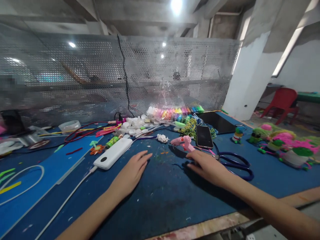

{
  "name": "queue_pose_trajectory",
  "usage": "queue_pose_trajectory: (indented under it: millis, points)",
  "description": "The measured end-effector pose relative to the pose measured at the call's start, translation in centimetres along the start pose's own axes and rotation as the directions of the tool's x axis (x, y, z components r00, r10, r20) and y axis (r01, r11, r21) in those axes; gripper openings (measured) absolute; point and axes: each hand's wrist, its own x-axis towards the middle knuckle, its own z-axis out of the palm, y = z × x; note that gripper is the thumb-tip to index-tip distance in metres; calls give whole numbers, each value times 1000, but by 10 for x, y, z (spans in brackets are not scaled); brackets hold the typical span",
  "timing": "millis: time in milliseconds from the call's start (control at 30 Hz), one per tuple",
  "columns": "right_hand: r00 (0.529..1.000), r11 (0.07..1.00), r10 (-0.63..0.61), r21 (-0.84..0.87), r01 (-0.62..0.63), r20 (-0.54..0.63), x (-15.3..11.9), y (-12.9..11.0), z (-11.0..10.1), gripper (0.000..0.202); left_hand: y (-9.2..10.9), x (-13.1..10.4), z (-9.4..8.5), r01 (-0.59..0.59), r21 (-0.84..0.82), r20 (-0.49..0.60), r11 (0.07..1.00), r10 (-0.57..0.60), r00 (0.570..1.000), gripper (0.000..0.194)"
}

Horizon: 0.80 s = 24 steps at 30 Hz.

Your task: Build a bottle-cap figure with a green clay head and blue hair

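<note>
My left hand rests on the dark blue table mat, its fingers stretched out and holding nothing. To its left lies a white power bank with a white cable plugged into its end. My right hand has thumb and fingers apart, just below the handle of a small pink glue gun with a red light on it. Whether the fingertips touch that handle I cannot tell. Blue-handled scissors lie partly behind my right wrist. A phone and a crumpled white clump are near the glue gun.
Several yarn-topped figures stand at the right. Colourful clay packs, white lids and yarn line the back, before a perforated metal screen. A blue board lies left, and a red chair stands beyond the table.
</note>
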Motion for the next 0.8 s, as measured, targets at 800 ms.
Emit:
queue_pose_trajectory:
  millis: [800]
  points:
    - [964, 901, 214, -348, -258, -160, -86, 124, -79, 48, -53, 42, -63, -54, 608, 20, 792, 52, 998, 25]
